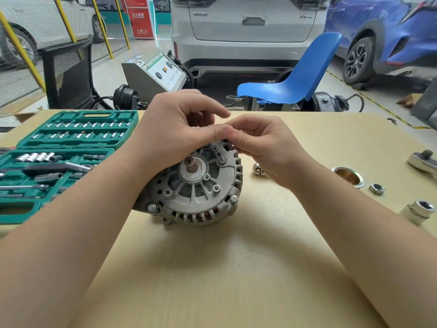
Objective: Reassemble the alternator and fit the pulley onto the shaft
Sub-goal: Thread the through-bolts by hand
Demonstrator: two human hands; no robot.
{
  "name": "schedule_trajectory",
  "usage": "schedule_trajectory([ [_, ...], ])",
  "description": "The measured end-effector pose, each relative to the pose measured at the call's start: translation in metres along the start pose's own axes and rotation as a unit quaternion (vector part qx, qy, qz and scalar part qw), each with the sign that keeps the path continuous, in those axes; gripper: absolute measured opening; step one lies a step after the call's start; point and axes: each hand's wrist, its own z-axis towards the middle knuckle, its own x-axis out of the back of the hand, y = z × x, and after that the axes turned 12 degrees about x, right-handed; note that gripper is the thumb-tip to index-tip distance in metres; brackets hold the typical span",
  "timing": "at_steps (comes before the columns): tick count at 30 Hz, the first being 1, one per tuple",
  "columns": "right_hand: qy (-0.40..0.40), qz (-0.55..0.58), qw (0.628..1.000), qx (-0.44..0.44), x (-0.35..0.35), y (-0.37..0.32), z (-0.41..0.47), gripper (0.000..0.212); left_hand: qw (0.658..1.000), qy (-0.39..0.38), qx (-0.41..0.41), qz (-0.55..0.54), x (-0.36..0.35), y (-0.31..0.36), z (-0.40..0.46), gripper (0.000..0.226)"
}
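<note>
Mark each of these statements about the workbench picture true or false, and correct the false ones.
1. The pulley is already on the alternator's shaft. False: it lies on the table, to the right of the alternator, and the shaft end is bare.
2. The socket set case lies open to the left of the alternator. True.
3. Both hands are at the top edge of the alternator. True: the left hand and the right hand meet there.
4. A loose nut lies beside the pulley. True.
5. The ratchet is in the right hand. False: it lies at the table's right edge.
</note>
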Motion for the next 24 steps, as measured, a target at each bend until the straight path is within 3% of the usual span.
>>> schedule_trajectory([
  [6,0.003,0.021,1.0,-0.019,0.0023,0.0005,-0.0009,0.027,1.0,-0.008,-0.01,0.024,0.0002,-0.0001,0.0018,0.013],
  [14,0.01,0.032,0.999,-0.028,-0.0006,0.0003,-0.0007,0.039,1.0,-0.016,0.012,-0.017,0.0006,-0.0013,0.0,0.028],
  [19,0.017,0.051,0.998,-0.04,0.0011,0.0022,-0.0009,0.035,1.0,-0.003,-0.001,0.02,-0.0011,0.0001,0.001,0.011],
  [24,0.009,0.037,0.998,-0.042,0.0015,0.001,-0.0024,0.038,0.999,-0.028,-0.003,0.029,0.0003,0.0009,0.0009,0.015],
])
